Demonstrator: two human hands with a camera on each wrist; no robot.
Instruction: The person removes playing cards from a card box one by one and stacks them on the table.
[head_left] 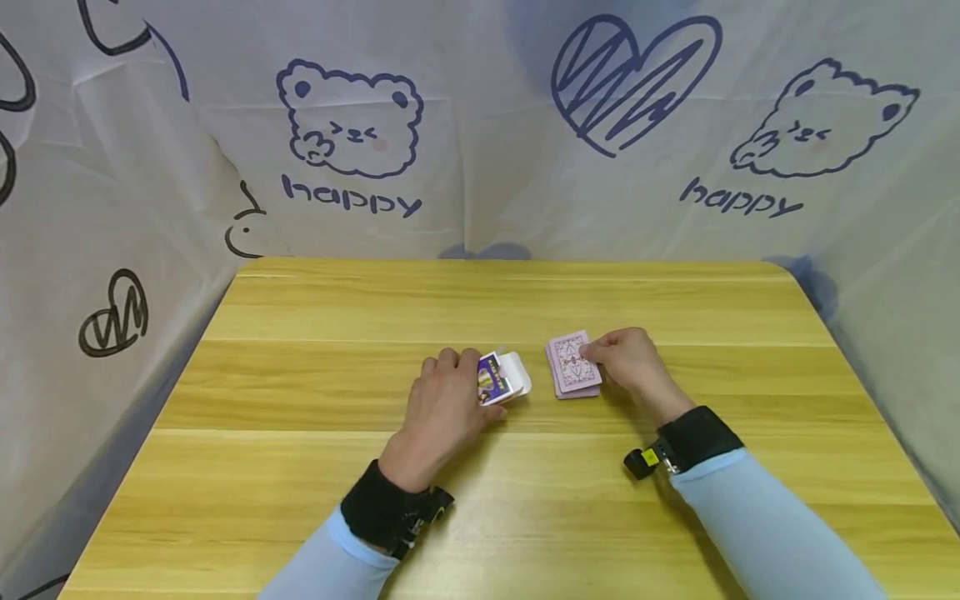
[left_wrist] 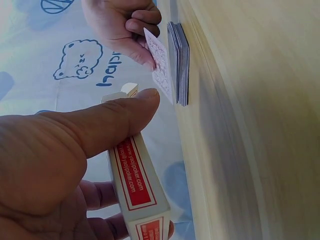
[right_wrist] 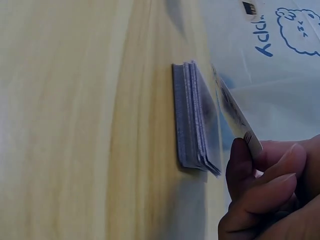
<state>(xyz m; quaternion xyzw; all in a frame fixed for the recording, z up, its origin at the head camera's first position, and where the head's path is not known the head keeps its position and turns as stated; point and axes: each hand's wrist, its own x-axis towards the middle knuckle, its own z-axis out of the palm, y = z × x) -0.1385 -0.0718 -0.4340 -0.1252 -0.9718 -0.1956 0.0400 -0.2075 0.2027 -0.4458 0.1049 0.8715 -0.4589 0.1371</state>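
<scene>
My left hand (head_left: 442,400) grips a small white playing-card box (head_left: 516,375), its open end facing right. A purple and gold printed face shows beside the white flaps. In the left wrist view, the thumb lies over the box's edge, above a red printed panel (left_wrist: 135,175). Between thumb and fingers, my right hand (head_left: 633,362) pinches a playing card (head_left: 576,360) by its right edge, its patterned pinkish back up. The card is tilted over a stacked deck of cards (right_wrist: 192,120) lying on the table. Seen from the right wrist, a gap shows between card and deck.
The wooden table (head_left: 300,492) has rounded far corners. Pale cloth (head_left: 495,150) with drawn bears, hearts and the word "happy" hangs behind it and along both sides. Each wrist wears a black band (head_left: 701,437) with a small camera.
</scene>
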